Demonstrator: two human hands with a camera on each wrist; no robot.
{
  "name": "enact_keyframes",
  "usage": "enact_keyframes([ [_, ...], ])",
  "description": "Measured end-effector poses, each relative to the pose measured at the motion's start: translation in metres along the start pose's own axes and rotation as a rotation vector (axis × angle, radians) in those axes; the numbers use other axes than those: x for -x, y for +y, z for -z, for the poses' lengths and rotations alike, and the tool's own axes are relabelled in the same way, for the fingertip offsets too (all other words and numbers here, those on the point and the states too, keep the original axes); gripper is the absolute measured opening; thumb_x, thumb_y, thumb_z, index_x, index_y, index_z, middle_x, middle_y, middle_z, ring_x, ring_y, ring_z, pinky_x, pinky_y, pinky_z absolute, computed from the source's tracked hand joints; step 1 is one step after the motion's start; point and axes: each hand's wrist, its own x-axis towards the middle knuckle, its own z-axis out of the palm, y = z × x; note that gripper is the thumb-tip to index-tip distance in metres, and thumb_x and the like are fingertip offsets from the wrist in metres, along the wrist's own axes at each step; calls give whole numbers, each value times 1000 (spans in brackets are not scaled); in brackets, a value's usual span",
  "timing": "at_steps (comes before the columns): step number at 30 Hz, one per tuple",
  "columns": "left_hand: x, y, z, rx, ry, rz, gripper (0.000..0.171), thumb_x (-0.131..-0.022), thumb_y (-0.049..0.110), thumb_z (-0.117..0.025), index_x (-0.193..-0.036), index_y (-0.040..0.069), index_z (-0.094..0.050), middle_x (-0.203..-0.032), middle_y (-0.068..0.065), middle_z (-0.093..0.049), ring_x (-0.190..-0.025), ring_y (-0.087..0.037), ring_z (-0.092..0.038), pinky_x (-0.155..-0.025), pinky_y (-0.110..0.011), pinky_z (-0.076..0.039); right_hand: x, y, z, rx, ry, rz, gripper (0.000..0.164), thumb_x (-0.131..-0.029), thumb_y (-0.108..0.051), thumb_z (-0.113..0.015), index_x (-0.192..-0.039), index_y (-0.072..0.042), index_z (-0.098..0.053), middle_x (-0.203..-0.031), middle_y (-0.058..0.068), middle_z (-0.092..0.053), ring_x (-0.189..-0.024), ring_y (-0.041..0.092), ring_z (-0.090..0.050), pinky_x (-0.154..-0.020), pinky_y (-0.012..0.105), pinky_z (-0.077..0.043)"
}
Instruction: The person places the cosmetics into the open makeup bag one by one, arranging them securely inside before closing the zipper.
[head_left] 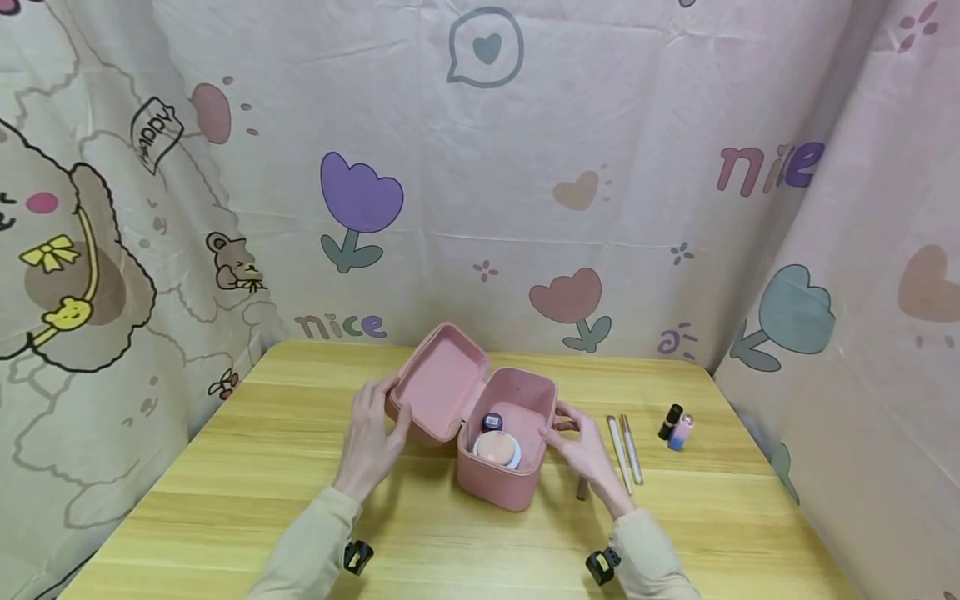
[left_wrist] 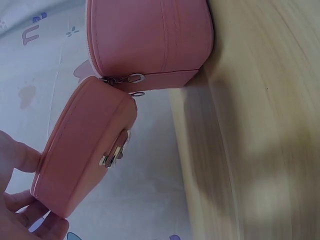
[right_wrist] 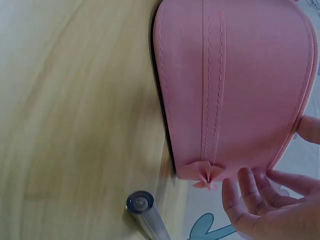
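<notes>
A pink cosmetic case (head_left: 498, 485) stands on the table with its hinged lid (head_left: 444, 379) swung out to the left. My left hand (head_left: 367, 437) holds the lid's outer edge, thumb on the rim and fingers around the underside; the left wrist view shows the lid's metal clasp (left_wrist: 115, 155). At the case's right wall, my right hand (head_left: 585, 450) grips the rim between thumb and fingers. Inside the case lie a round powder compact (head_left: 497, 448) and a small dark container (head_left: 492, 422). In the right wrist view, a pink bow (right_wrist: 207, 173) sits near my fingers.
Right of the case lie two slim pen-like sticks (head_left: 632, 450). Farther right stand a black lipstick tube (head_left: 670, 422) and a pink-and-blue tube (head_left: 681, 433). A grey cylindrical tube (right_wrist: 150, 220) lies by the case near my right hand. A printed curtain (head_left: 465, 208) hangs behind the table.
</notes>
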Motion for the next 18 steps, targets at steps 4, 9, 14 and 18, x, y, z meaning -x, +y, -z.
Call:
enact_keyframes([
  [4, 1, 1, 2, 4, 14, -18, 42, -90, 9, -69, -128, -5, -57, -121, -20, -59, -113, -35, -54, -94, -52, -54, -2, 0, 3, -3, -27, -10, 65, -90, -11, -71, -147, 6, -44, -142, 26, -55, -122, 40, -58, -82, 25, -53],
  [9, 0, 2, 8, 10, -11, -27, 38, -89, 7, -70, -122, -6, -58, -118, -20, -60, -110, -35, -56, -96, -50, -53, -3, 1, 6, -1, -73, -13, 64, -93, -13, -68, -149, 3, -43, -146, 25, -51, -124, 39, -56, -80, 25, -52],
  [14, -8, 2, 19, 51, -83, 14, 39, -92, 8, -67, -126, -7, -56, -121, -24, -60, -111, -39, -58, -97, -55, -52, -5, 2, 8, 5, -108, -3, 60, -95, -12, -65, -150, 0, -43, -149, 26, -46, -124, 38, -56, -86, 28, -52],
  [18, -23, 1, 29, 115, -211, 113, 50, -98, 16, -61, -141, -5, -46, -130, -29, -54, -118, -43, -56, -103, -57, -50, -7, 3, 9, 4, -125, 2, 59, -96, -10, -62, -151, 0, -42, -149, 26, -46, -123, 37, -56, -90, 33, -54],
])
